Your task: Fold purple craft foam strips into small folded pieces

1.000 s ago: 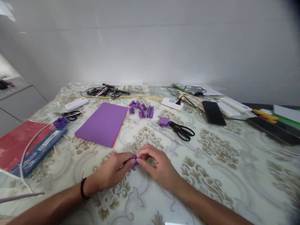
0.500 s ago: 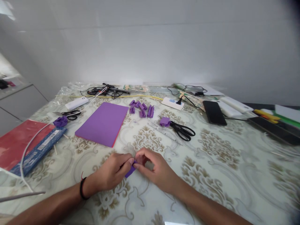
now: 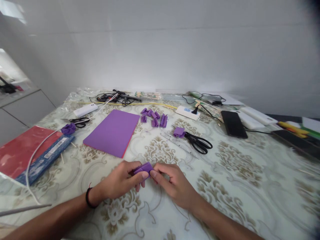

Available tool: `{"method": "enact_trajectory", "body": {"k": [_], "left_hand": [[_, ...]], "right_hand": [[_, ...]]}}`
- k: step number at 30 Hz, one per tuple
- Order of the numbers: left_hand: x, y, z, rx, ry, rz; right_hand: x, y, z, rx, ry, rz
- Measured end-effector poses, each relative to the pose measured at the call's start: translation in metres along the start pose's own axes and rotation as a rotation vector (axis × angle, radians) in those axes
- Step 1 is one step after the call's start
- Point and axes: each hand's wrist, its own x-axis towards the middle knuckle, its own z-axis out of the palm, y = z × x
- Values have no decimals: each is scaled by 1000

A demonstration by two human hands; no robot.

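Note:
My left hand [image 3: 122,181] and my right hand [image 3: 172,185] meet low over the patterned tablecloth, and both pinch a small folded purple paper piece [image 3: 143,167] between their fingertips. A black band circles my left wrist. Farther back lie a purple paper sheet [image 3: 113,132], a group of several folded purple pieces [image 3: 153,117] and one more folded purple piece [image 3: 179,132] beside black scissors [image 3: 199,143].
A clear ruler [image 3: 178,144] lies near the scissors. At left are a red folder [image 3: 18,150], a blue box [image 3: 46,154], a white cable, a purple paper flower [image 3: 68,128] and small scissors [image 3: 79,120]. Cables, a power strip [image 3: 187,112], a black phone [image 3: 233,124] and power banks sit at the back.
The purple piece has been turned between my fingertips and now lies flatter and more exposed on top. The camera view has tilted slightly, shifting the table things right.

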Motion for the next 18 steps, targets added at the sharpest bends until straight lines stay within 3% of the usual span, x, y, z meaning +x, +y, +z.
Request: {"method": "enact_trajectory", "body": {"k": [4,13,18], "left_hand": [[0,0,-2,-80,-25,-16],[0,-4,-3,-22,-29,-11],[-1,3,-5,63,-65,13]], "right_hand": [[-1,2,0,4,40,26],[-1,1,1,11,35,39],[0,1,1,29,-66,31]]}}
